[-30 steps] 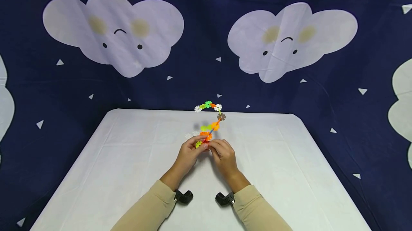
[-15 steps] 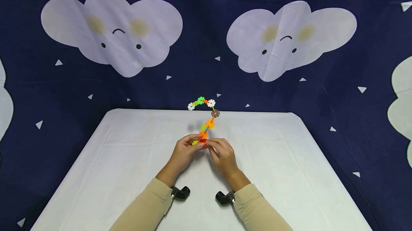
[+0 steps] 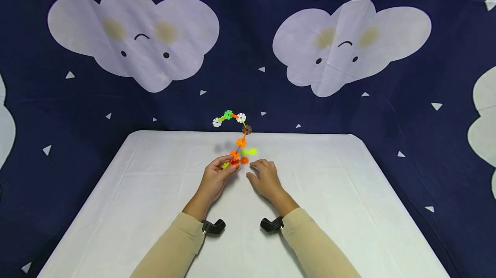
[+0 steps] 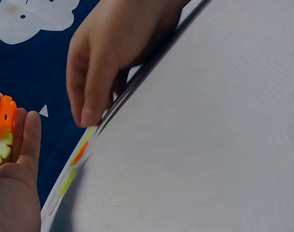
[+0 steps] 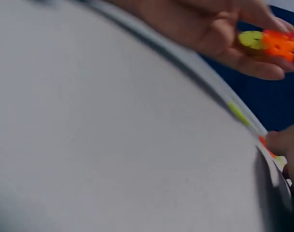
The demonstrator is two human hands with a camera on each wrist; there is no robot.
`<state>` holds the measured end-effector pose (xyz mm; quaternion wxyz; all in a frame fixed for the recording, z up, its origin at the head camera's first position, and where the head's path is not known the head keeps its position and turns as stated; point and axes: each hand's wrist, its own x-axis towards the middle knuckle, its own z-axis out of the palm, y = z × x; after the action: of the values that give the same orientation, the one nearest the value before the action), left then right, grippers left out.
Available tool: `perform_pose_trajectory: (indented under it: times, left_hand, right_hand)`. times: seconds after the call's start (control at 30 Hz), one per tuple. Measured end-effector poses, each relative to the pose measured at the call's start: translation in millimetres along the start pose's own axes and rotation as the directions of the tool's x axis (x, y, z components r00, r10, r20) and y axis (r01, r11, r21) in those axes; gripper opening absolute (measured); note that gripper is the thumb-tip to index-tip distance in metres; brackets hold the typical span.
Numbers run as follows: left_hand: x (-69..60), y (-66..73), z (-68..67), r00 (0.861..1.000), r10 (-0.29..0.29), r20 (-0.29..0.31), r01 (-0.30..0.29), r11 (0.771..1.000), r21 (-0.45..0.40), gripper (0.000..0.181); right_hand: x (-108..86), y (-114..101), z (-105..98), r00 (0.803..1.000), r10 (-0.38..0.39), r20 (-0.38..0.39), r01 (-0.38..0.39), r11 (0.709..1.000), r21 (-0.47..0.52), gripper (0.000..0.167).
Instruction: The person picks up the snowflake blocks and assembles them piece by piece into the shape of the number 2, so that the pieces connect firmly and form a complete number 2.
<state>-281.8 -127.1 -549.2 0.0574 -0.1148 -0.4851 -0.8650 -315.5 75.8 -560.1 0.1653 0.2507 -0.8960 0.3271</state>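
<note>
Disc chain (image 3: 241, 142): lower end partly covered by left hand (image 3: 213, 177) (head view); cut off at left wrist view's left edge. Right hand (image 5: 290, 150) cropped at right wrist view's right edge. Yellow-green pieces (image 3: 252, 152) beyond it: slots too small to tell.

Linked discs (image 3: 241, 142): are looking like smooth plastic
Tabletop (image 3: 333, 192): is looking matt
Backdrop (image 3: 248, 45): is showing creased cloth
Sleeves (image 3: 170, 243): are looking like cloth

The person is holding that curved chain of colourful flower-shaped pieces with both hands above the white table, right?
Not both: in the head view, only the left hand holds the curved chain above the white table; the right hand is apart from it.
</note>
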Motion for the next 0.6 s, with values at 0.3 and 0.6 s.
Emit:
perform_pose_trajectory:
  times: [0.3,0.6]
  left_hand:
    - [-0.2,-3.6,-1.9,0.999,-0.047,0.025,0.047,0.999,0.015,0.037]
    - [1.5,-1.8,-5.2,0.998,-0.054,0.025,0.053,0.998,0.025,0.037]
  right_hand:
    - [33.1,-1.6,24.9,0.998,0.023,-0.051,-0.023,1.000,-0.009,0.021]
    - [22.0,-2.6,10.2,0.933,0.358,0.045,-0.308,0.726,0.616,0.029]
